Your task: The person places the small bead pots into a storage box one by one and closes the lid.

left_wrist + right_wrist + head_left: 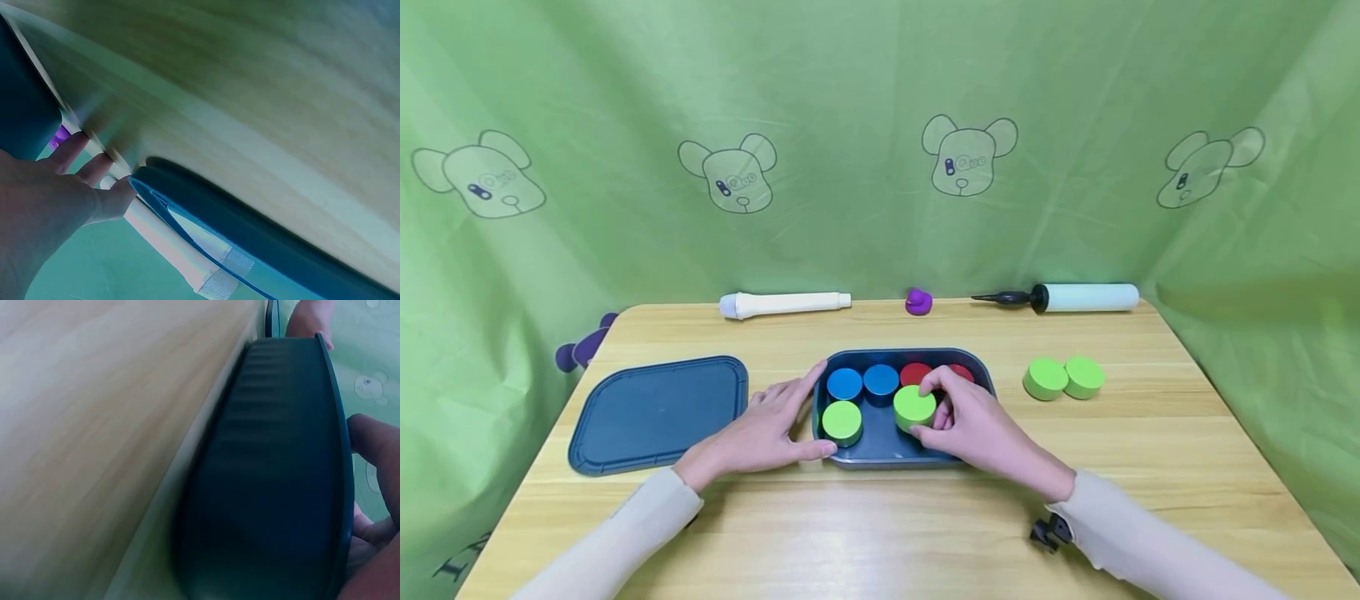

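A dark blue rectangular box (877, 443) sits on the table, with two blue round blocks (881, 382) and two red round blocks (915, 373) along its back wall. One green round block (842, 421) is in its front left corner. Thumb and fingers of my right hand (973, 421) pinch another green round block (914, 403) over the box's front half. Whether that block touches the floor of the box, I cannot tell. My left hand (767, 429) spreads its thumb and fingers against the box's left side. Only the box's outer wall (269, 456) shows in the right wrist view.
The blue lid (662, 412) lies left of the box. Two green round blocks (1064, 378) stand side by side at the right. Along the back edge are a white microphone-like stick (786, 304), a purple duck (918, 302) and a hand pump (1086, 297).
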Motion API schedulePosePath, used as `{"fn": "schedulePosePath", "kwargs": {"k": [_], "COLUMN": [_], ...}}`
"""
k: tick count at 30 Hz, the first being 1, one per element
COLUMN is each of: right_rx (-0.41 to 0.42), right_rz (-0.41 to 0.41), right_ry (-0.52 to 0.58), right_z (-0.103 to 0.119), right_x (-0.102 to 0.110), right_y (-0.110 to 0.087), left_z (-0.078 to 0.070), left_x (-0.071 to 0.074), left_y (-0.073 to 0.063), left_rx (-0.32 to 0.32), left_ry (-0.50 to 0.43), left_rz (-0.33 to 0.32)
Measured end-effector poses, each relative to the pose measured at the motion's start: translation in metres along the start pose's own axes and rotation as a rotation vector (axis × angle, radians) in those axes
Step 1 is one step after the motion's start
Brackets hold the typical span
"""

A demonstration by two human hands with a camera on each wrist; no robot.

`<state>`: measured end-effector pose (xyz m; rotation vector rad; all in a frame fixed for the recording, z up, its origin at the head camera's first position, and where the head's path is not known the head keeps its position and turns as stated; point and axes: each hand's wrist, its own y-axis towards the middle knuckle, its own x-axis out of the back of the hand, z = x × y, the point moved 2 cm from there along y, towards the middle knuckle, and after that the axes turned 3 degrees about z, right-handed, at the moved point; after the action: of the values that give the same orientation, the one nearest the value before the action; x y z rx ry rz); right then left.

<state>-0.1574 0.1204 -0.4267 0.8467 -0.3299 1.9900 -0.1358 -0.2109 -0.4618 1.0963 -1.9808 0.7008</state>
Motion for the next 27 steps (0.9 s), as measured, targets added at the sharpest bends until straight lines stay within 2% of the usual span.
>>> {"fn": "schedulePosePath", "kwargs": {"k": [4,12,27], "right_rx": [0.005,-0.052,-0.099], "right_rz": [0.033,0.118,0.125], "right_ry": [-0.011,-0.062,-0.065], "right_z": [0.004,0.009,0.016], "right_x": [-0.01,-0.028,-0.038], "right_y": [0.008,0.02,0.029], "left_z": [0.0,0.0,0.001], "left_x": [0.0,0.0,0.0], "left_y": [0.0,0.001,0.001], "left_rx": [-0.006,-0.007,-0.005], "left_ry": [0.003,0.001,0.004], "left_rz": [-0.007,-0.002,-0.002]}}
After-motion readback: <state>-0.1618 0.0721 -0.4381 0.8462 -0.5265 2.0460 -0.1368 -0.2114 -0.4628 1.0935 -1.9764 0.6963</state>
